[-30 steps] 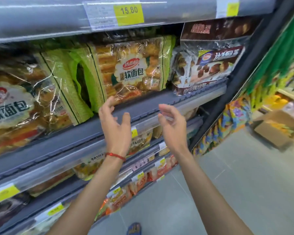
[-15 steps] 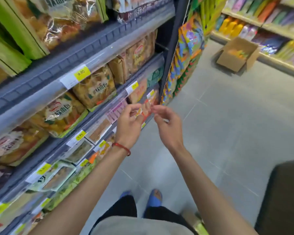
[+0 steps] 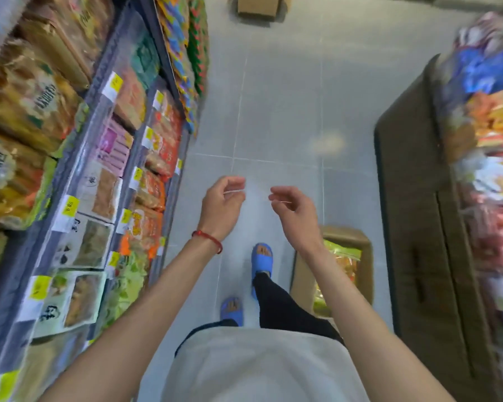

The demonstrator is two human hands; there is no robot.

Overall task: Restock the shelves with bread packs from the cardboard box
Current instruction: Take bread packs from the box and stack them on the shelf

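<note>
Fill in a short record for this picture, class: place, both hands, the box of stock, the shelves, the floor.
place: shop aisle, seen from above
left hand: empty, fingers curled, red cord on wrist
right hand: empty, fingers curled
cardboard box: open on the floor by the right leg, bread packs inside
shelves: on the left, stocked, yellow price tags
floor: grey tiles, second box far up the aisle
</note>
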